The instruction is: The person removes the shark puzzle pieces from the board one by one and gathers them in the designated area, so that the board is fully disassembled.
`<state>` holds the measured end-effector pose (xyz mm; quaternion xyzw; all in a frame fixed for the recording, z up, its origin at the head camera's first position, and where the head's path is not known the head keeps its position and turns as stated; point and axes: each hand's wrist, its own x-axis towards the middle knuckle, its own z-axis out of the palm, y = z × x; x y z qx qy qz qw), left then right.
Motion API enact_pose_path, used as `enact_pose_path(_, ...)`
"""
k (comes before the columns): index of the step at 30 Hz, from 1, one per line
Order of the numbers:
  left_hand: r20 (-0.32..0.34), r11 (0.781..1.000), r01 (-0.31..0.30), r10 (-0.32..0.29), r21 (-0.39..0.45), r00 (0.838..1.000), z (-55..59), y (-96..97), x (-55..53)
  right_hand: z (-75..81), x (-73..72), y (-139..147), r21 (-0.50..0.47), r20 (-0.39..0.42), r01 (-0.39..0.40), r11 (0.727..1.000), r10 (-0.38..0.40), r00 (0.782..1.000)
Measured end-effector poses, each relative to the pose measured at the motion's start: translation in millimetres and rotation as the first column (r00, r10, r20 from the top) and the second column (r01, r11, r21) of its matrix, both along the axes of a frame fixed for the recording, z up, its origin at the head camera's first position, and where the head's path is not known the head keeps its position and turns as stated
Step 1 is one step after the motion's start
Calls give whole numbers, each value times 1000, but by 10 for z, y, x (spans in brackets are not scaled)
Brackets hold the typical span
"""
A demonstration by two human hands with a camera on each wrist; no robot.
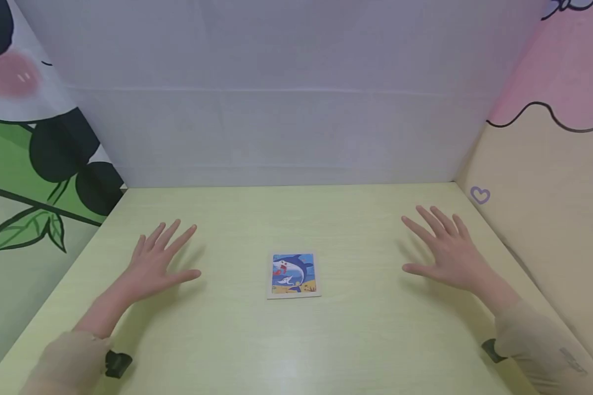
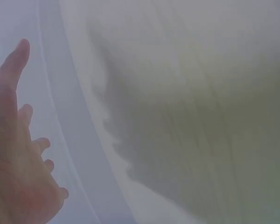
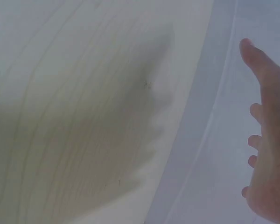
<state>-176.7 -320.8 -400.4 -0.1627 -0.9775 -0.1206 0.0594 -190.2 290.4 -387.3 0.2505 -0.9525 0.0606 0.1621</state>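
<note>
Blue sea-animal picture [image 1: 294, 276] lies between well-separated hands [image 1: 153, 269] [image 1: 449, 258], fingers [image 1: 182, 240] spread, the mark [image 1: 572, 360] on the right sleeve [image 1: 533, 334] unreadable.

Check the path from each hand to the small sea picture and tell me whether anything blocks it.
Nothing visible does. In the head view, the small sea picture lies on the table between the left hand and the right hand, with only table surface showing in each gap.

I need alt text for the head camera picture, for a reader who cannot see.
A small picture of a blue sea animal lies on a pale table, between a spread left hand and a spread right hand, both empty.
</note>
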Motion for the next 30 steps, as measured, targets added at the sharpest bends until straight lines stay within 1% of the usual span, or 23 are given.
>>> enact_pose_path(5, 52, 998, 7, -10, 56, 999, 27, 176, 38, 2, -22, -53, -5, -10, -20, 1000, 20, 1000)
enact_pose_path(11, 100, 985, 18, -35, 170, 994, 36, 380, 60, 19, -33, -109, -5, -9, -22, 1000, 22, 1000)
enact_pose_path(15, 134, 968, 21, -56, 249, 989, 16, 493, 83, 37, -40, -155, -10, 0, -26, 1000, 26, 1000)
enact_pose_path(19, 167, 951, 17, -71, 307, 983, 12, 598, 121, 46, -45, -201, -13, -4, -33, 999, 33, 999)
enact_pose_path(25, 239, 912, -19, -87, 409, 967, -6, 784, 179, 45, -58, -298, -26, -1, -48, 998, 48, 999)
enact_pose_path(30, 282, 884, -51, -93, 464, 955, -24, 965, 219, 51, -69, -423, -54, -11, -87, 995, 86, 996)
